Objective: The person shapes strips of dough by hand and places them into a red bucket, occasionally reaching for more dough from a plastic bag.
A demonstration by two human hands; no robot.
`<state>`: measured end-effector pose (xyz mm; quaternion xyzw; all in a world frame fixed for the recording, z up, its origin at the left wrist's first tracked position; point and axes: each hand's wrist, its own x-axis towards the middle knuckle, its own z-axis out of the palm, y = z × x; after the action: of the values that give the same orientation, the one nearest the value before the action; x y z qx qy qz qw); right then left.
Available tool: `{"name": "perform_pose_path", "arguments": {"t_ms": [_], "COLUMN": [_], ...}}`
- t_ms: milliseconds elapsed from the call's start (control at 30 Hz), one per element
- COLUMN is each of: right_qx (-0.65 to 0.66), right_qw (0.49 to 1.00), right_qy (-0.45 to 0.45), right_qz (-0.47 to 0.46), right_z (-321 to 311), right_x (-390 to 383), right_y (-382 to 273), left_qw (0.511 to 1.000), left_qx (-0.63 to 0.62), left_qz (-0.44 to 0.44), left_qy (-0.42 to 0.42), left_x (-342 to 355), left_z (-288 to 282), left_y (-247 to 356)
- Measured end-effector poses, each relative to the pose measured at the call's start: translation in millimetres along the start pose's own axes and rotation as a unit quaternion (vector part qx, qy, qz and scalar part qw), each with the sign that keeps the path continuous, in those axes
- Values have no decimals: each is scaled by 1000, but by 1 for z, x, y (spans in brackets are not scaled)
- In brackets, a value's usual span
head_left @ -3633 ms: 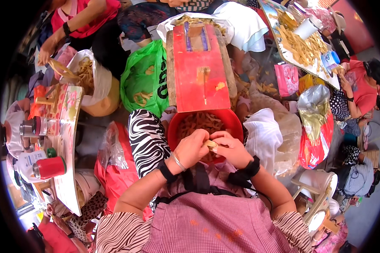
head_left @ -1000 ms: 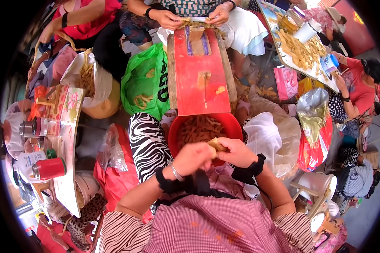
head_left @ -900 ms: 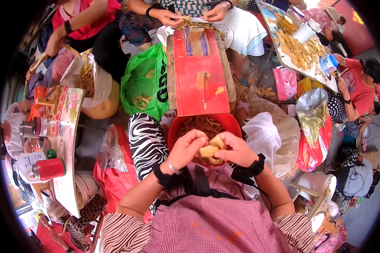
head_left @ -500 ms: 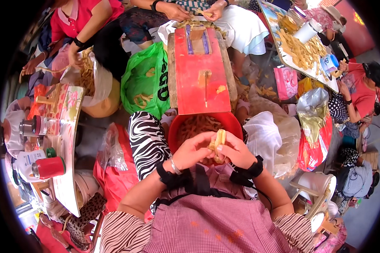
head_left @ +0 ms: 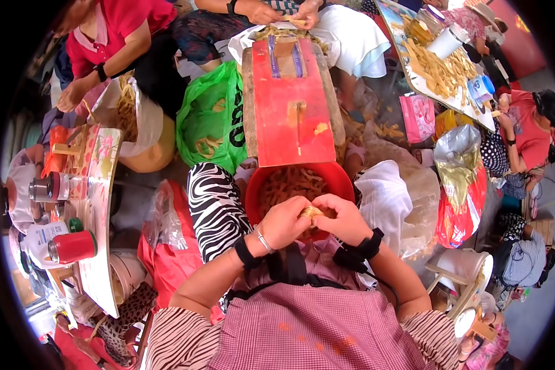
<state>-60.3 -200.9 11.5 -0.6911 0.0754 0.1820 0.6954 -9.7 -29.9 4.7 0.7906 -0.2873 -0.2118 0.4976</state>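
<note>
In front of my lap, my left hand [head_left: 285, 222] and my right hand [head_left: 346, 221] are brought together, fingers curled around a small folded bundle of pale yellow strips [head_left: 312, 211]. Only its top shows between the fingertips. Just below the hands stands a round red tub [head_left: 346, 185], holding many brownish-yellow strips [head_left: 297, 185]. Beyond the tub lies a long red board [head_left: 290, 132]. A small wooden block with a thin spike [head_left: 298, 117] is fixed on it.
Left of the board is an open green plastic bag [head_left: 194, 111] with a few strips. A white-lined bucket [head_left: 157, 132] stands farther left, a narrow table [head_left: 95, 283] nearer. On the right are a red-and-gold bag [head_left: 459, 197] and a strip-covered table [head_left: 422, 83]. Co-workers sit around.
The bundle, upright and mostly visible before, is now lower and largely covered by my fingers. My hands have turned inward over it. At upper left, a co-worker's hand has moved off the bucket.
</note>
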Motion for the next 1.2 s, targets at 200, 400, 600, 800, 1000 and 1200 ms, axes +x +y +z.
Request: {"name": "perform_pose_path", "arguments": {"t_ms": [200, 400, 600, 800, 1000, 1200], "right_qx": [-454, 82, 207, 128, 89, 102], "right_qw": [868, 993, 960, 978, 986, 984], "right_qy": [69, -79, -157, -110, -80, -82], "right_qz": [-187, 3, 106, 127, 113, 119], "right_z": [2, -8, -17, -16, -51, -41], "right_x": [3, 3, 3, 3, 4, 8], "right_y": [6, 6, 1, -12, -5, -13], "left_qw": [998, 992, 993, 998, 991, 977], "left_qx": [47, 96, 77, 27, -88, -189], "left_qz": [-39, 34, 88, -52, -101, -100], "left_qy": [22, 76, 4, 14, -16, -27], "left_x": [-5, 3, -3, -10, -18, -6], "left_z": [6, -4, -15, -14, -18, -20], "left_y": [-5, -4, 7, 1, 24, 3]}}
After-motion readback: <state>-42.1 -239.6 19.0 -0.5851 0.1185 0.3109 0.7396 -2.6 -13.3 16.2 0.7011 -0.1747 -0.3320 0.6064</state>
